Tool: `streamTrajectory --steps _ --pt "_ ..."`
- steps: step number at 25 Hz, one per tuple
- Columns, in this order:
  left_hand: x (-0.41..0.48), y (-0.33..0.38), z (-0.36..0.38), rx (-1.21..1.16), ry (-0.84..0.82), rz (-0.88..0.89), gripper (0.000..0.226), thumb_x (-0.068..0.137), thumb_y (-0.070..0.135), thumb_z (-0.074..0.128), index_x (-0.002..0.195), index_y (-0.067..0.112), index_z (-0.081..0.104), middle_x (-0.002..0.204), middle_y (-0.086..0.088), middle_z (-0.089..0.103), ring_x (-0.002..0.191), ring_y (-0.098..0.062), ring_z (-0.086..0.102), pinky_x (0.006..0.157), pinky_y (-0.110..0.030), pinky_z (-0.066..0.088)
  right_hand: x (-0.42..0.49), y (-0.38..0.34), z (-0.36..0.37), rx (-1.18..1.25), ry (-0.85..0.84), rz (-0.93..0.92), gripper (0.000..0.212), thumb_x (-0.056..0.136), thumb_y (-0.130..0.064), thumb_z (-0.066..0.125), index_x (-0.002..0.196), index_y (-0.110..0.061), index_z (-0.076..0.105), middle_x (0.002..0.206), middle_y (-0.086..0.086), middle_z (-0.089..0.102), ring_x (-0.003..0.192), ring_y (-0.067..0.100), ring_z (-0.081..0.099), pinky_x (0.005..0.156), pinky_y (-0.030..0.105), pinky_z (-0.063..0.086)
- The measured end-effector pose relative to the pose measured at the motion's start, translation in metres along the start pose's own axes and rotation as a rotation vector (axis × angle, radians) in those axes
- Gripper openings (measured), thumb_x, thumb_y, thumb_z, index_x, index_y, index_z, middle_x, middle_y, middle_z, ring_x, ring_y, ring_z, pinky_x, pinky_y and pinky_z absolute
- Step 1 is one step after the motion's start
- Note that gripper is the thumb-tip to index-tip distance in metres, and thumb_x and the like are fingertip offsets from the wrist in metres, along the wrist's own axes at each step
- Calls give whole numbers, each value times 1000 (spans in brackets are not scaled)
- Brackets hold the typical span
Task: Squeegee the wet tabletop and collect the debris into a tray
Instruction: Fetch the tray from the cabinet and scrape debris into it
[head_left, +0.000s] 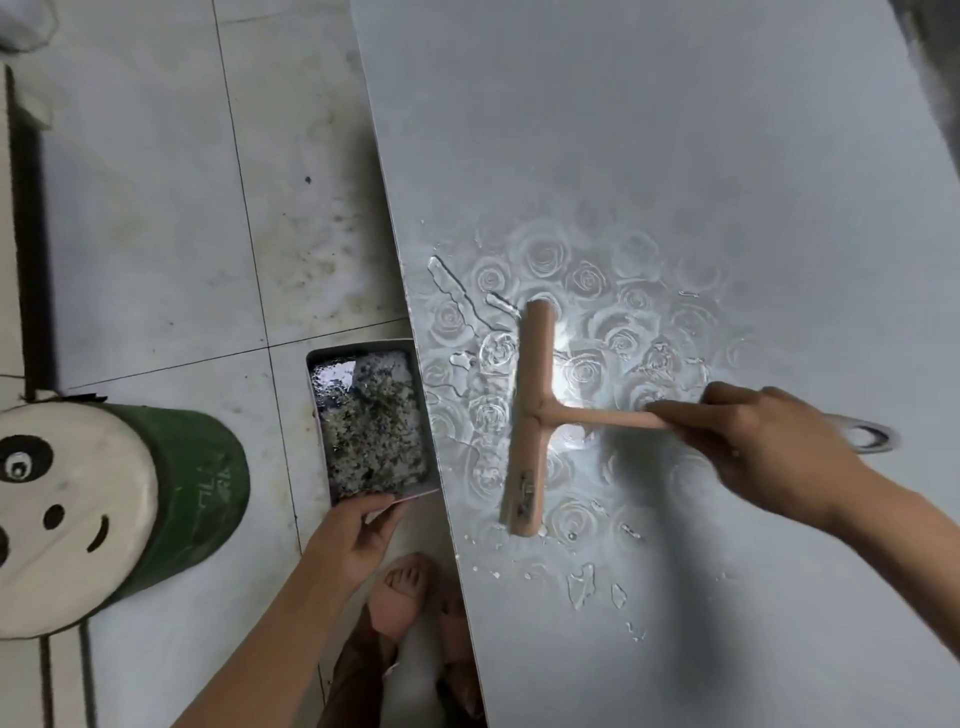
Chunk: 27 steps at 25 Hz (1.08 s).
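Pink plastic T-shaped squeegee (530, 415) stands on the wet grey rose-patterned tabletop (675, 156) near its left edge, handle gripped by the right hand (769, 441). The left hand (358, 535) holds the grey rectangular tray (358, 347) with debris (371, 431) against that edge.

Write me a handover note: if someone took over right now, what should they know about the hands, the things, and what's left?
Left hand grips the tray by its near corner, holding it at the tabletop edge.
Right hand grips the squeegee handle; the blade lies on the wet patch, short of the edge.
Done: the tray already holds debris and water.
Left: push the puddles on the tabletop into the tray.
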<state>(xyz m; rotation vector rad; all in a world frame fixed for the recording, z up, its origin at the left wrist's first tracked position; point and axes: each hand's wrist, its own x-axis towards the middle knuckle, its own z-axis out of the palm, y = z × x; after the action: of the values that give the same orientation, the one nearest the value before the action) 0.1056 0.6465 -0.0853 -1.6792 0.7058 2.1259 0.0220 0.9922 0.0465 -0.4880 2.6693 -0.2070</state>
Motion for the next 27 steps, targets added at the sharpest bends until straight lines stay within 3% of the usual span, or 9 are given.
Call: streamTrajectory --steps 3,7,9,11,14,17,20,24,27 --pt "1 4 3 -25 37 -20 27 89 -18 38 90 0 58 102 -19 61 123 -39 50 81 -44 53 -8 22 -20 -91 31 81 35 87 -41 45 114 -36 67 69 -2 56 54 36 60 50 31 42" --pt "1 4 5 -18 68 -16 32 89 -19 39 76 -4 64 84 -18 67 120 -35 50 108 -46 38 27 -19 -5 -118 -96 16 37 94 -33 50 129 -44 53 89 -2 60 82 28 63 69 32 41" --pt "1 5 5 -42 75 -35 29 89 -18 41 73 -6 63 76 -21 68 111 -38 55 98 -42 49 49 -51 6 -157 -70 -90 37 94 -29 51 128 -43 53 87 -2 59 82 25 61 70 31 37" --pt "3 7 4 -59 62 -28 37 88 -18 41 62 -8 65 70 -19 69 96 -35 58 75 -40 55 57 -56 -1 -171 -4 -121 34 84 -21 66 115 -34 65 73 1 58 63 28 59 60 32 39" --pt "3 9 6 -69 93 -54 26 88 -19 40 78 -3 59 84 -20 63 85 -33 59 61 -36 57 43 -30 -19 -167 113 -45 35 72 -13 79 103 -27 73 59 1 55 41 30 52 48 24 29" --pt "1 10 7 -80 75 -58 23 88 -18 40 81 -2 55 74 -22 66 81 -33 60 60 -34 57 44 -40 -19 -179 30 -15 36 78 -17 76 111 -32 70 68 2 60 52 32 58 52 28 32" --pt "2 12 7 -20 35 -16 26 88 -17 40 77 -4 59 62 -13 70 77 -28 66 62 -32 59 78 -79 8 -192 -56 -86 39 96 -31 47 133 -43 47 93 0 58 87 26 59 73 32 36" --pt "8 19 7 -35 37 -38 36 87 -18 43 59 -8 62 60 -17 68 67 -28 70 67 -36 56 79 -75 -11 -135 62 -178 36 82 -23 69 116 -34 66 70 0 57 60 30 60 56 28 35" --pt "11 33 17 -79 32 -65 28 85 -20 45 65 -5 59 60 -20 67 81 -32 63 70 -48 55 70 -6 -44 -175 24 59 30 88 -38 56 116 -42 64 69 -7 52 63 30 62 53 27 34"
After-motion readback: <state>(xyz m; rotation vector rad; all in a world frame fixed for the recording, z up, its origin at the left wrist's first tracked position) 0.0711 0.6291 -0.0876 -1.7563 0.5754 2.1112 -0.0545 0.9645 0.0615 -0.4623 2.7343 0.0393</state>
